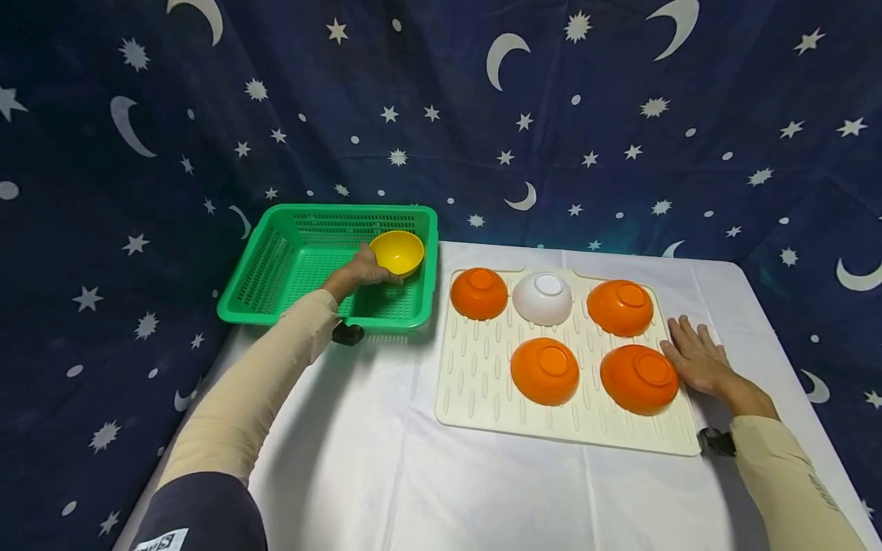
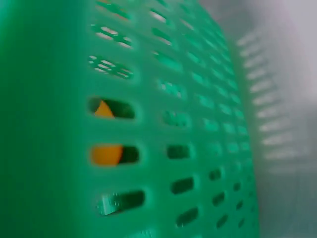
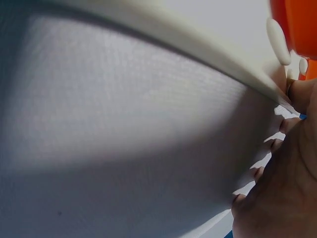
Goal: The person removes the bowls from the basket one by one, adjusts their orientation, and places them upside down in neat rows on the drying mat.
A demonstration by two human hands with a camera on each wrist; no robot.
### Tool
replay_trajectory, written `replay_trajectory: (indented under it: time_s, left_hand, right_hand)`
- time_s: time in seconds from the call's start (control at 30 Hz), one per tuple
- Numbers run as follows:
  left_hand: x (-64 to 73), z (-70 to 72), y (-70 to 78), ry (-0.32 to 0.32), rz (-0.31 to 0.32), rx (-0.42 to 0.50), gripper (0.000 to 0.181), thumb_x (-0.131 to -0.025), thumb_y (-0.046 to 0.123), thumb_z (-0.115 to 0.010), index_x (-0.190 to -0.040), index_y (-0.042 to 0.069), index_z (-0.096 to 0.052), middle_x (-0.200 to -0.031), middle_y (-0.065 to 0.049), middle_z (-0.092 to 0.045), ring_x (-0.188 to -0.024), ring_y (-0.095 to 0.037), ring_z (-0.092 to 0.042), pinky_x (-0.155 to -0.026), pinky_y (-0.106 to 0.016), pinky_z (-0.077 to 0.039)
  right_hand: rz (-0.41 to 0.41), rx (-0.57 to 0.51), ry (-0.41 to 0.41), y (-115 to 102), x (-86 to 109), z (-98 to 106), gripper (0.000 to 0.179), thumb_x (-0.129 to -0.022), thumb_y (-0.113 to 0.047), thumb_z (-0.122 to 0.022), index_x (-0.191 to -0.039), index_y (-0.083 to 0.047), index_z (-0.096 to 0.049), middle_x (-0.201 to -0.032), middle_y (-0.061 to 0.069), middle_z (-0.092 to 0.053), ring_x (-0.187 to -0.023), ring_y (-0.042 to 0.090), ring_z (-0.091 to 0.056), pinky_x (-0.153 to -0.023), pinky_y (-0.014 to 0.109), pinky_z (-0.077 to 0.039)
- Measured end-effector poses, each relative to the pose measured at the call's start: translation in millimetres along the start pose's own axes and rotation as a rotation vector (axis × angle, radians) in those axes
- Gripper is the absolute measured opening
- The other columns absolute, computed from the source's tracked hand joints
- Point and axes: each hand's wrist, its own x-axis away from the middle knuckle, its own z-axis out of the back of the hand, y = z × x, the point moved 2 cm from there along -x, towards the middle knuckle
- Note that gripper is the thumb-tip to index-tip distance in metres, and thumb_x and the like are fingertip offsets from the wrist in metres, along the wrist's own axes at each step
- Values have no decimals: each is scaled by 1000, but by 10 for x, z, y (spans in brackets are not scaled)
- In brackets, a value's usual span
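In the head view, a yellow bowl [image 1: 397,253] is tilted with its hollow side showing, at the right end of a green perforated basket [image 1: 308,304]. My left hand [image 1: 363,272] grips its near left edge. The left wrist view faces the basket wall [image 2: 148,134], with bits of yellow behind its slots and the hand hidden. At the right edge of the ribbed cream mat [image 1: 475,405], my right hand [image 1: 697,358] lies with fingers extended, its thumb by the nearest orange bowl [image 1: 639,379]. In the right wrist view these fingers [image 3: 277,183] reach past the mat's edge.
Upside down on the mat are several orange bowls [image 1: 545,372] and one white bowl [image 1: 542,298]. A white cloth [image 1: 413,490] covers the table. Behind and at both sides hangs a dark blue curtain [image 1: 441,69] with moons and stars.
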Motion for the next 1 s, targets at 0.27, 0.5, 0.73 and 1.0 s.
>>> replay_trajectory:
  time_s: [0.27,0.5,0.73,1.0]
  left_hand:
    - [-9,-41,-55,58,-43,-111,108,-89,23,-80,-154,-8,1,-152,-36,-23,-141,-46,-31,-117,-48,-28]
    - [-4,50,21,56,-96,-170,100,-85,19,-83,-148,-12,-12,-142,-36,-34,-131,-47,-41,-111,-49,-35]
    - [-79,208,115,-20,-191,-319,116,-79,17,-89,-156,-9,-8,-150,-34,-32,-136,-45,-39,-114,-52,-32]
    - [-202,300,158,-155,-228,-352,121,-78,15,-89,-159,-4,-1,-152,-33,-32,-137,-45,-37,-115,-53,-30]
  right_hand:
    - [-2,-8,17,-8,-22,-54,82,-108,-51,-24,-153,13,1,-157,38,13,-139,61,18,-104,77,14]
    - [-5,-3,10,-23,-3,-33,81,-109,-49,-25,-152,13,3,-157,38,14,-139,61,18,-104,77,13]
    - [-2,3,17,-26,0,-37,79,-109,-47,-25,-153,13,2,-157,38,13,-139,62,17,-104,78,11]
    - [-13,-9,10,-35,8,-23,78,-110,-46,-25,-153,13,2,-157,38,13,-139,62,17,-104,77,12]
